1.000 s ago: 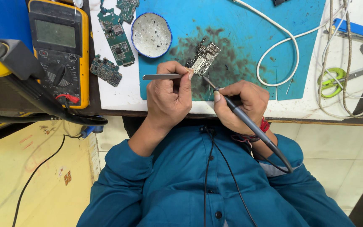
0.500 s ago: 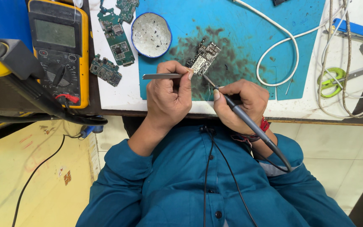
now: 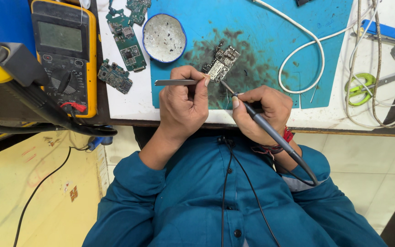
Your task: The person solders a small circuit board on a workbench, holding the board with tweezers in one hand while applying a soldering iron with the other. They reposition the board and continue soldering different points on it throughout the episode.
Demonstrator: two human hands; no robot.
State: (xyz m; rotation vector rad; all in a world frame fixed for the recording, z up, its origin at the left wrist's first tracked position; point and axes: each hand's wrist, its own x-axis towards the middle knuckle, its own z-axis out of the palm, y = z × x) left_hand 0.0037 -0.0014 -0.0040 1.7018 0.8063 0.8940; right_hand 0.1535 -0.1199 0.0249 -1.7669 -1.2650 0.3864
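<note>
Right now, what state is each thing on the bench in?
left hand: grip shut on tweezers, held level.
right hand: grip shut on soldering iron, tip at the circuit board.
circuit board: flat on blue mat, tweezers tip at its edge.
multimeter: no digits visible on screen.
round tin: open, specks inside.

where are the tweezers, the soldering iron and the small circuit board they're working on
tweezers point(image 3: 174, 83), head view, on the flat metal shaft.
soldering iron point(image 3: 264, 125), head view, on the dark handle.
small circuit board point(image 3: 222, 62), head view, on its middle.
</note>
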